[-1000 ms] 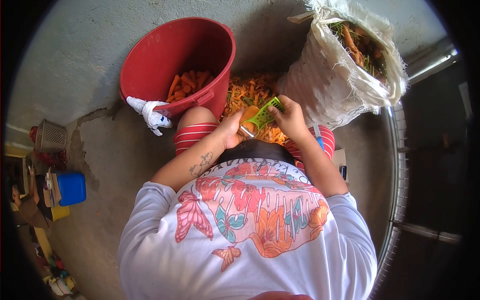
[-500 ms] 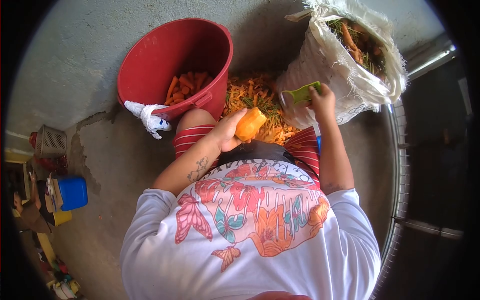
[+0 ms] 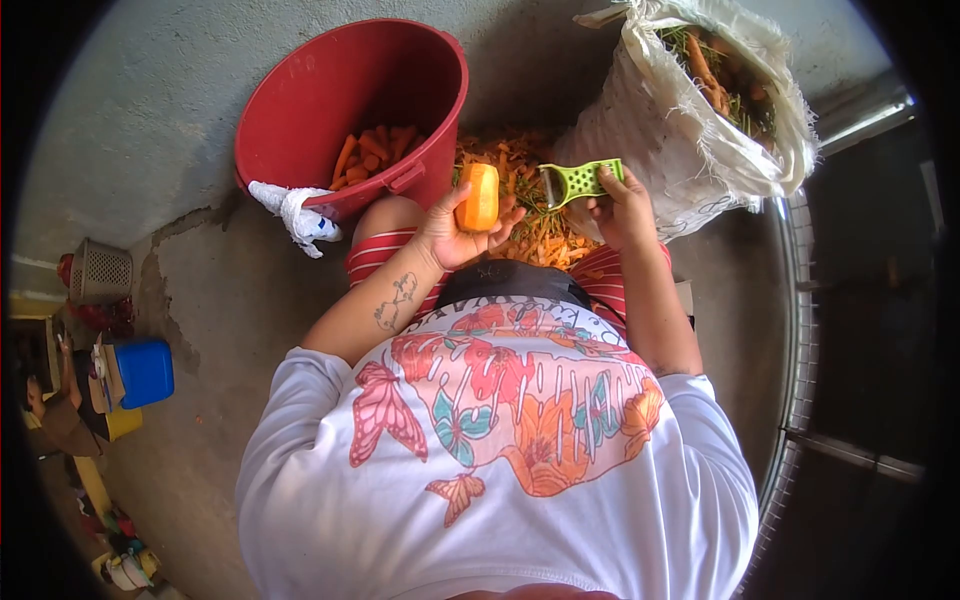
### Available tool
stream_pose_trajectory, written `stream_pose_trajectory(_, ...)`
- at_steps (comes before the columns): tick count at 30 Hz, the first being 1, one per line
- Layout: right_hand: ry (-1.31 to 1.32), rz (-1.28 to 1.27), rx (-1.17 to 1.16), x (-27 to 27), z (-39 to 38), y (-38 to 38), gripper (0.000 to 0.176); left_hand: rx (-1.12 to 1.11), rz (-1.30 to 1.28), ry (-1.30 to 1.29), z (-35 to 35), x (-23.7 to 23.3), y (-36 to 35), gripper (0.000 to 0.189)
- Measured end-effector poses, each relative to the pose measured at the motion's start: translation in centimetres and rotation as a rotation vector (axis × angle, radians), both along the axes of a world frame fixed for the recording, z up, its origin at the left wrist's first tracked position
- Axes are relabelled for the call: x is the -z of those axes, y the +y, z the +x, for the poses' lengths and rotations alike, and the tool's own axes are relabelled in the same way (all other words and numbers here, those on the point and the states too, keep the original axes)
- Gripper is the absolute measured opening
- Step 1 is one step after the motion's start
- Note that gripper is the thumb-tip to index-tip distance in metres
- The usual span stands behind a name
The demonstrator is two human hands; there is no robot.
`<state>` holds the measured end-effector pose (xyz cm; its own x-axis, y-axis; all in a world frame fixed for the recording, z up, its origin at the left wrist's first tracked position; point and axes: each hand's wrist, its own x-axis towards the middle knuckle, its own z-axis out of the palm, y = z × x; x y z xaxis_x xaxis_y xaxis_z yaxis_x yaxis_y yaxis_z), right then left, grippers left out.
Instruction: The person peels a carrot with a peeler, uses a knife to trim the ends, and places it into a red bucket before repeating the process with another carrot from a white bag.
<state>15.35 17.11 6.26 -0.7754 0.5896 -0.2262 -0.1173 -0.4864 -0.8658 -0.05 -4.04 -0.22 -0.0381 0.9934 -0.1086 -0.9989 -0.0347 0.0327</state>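
A thick, peeled orange carrot (image 3: 479,198) stands upright in my left hand (image 3: 458,232), held against the palm by the thumb with the other fingers partly spread. My right hand (image 3: 625,208) grips a green peeler (image 3: 583,182) by its handle end, its metal blade end facing the carrot a short way off. Below both hands, orange peelings (image 3: 545,240) mixed with green bits lie piled on the floor. To the left, the red tub (image 3: 300,110) holds peeled carrots (image 3: 370,155).
A white woven sack (image 3: 640,120) with unpeeled carrots (image 3: 708,75) stands at the right by the wall. A white cloth (image 3: 300,215) hangs on the tub's rim. At far left are a perforated basket (image 3: 101,272), a blue container (image 3: 145,372) and another person's arm.
My left hand has turned palm up and tipped the carrot upright. My right hand has moved left and lower, bringing the peeler nearer the carrot.
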Motion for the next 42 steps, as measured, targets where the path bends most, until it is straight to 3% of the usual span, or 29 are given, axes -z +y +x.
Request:
stream_pose_trajectory(2, -0.025, 0.013, -0.090, 0.3, -0.2, -0.8, 0.010, -0.054, -0.133, 0.235, -0.2, 0.4, 0.3, 0.058)
stream_pose_trajectory(10, -0.087, 0.093, -0.214, 0.3, 0.2, -1.7, 0.013, -0.165, -0.263, 0.246, 0.8, -0.4, 0.3, 0.045)
stream_pose_trajectory(13, -0.127, 0.210, -0.203, -0.3, 0.0, -2.4, 0.012, -0.145, -0.260, 0.140, 0.8, 0.1, 0.3, 0.054)
stream_pose_trajectory(17, -0.154, 0.419, -0.208, -0.7, -0.7, -4.1, 0.009, -0.007, -0.178, 0.090, 0.5, 2.3, 0.3, 0.050)
stream_pose_trajectory(20, -0.174, 0.518, -0.257, -1.3, -1.3, -5.0, 0.009, -0.058, -0.340, 0.232, 1.9, -0.8, 0.5, 0.048)
stream_pose_trajectory(26, -0.203, 0.587, -0.272, -1.3, -1.3, -5.1, 0.010, 0.018, -0.349, 0.361, 1.7, -0.7, 0.5, 0.045)
stream_pose_trajectory(32, -0.206, 0.490, -0.269, -1.6, -0.6, -4.9, 0.010, 0.153, -0.266, 0.391, 1.1, -0.5, -0.3, 0.044)
stream_pose_trajectory(42, -0.151, 0.390, -0.235, -0.7, -0.1, -3.4, 0.008, 0.180, -0.228, 0.394, 1.3, -1.1, -0.5, 0.046)
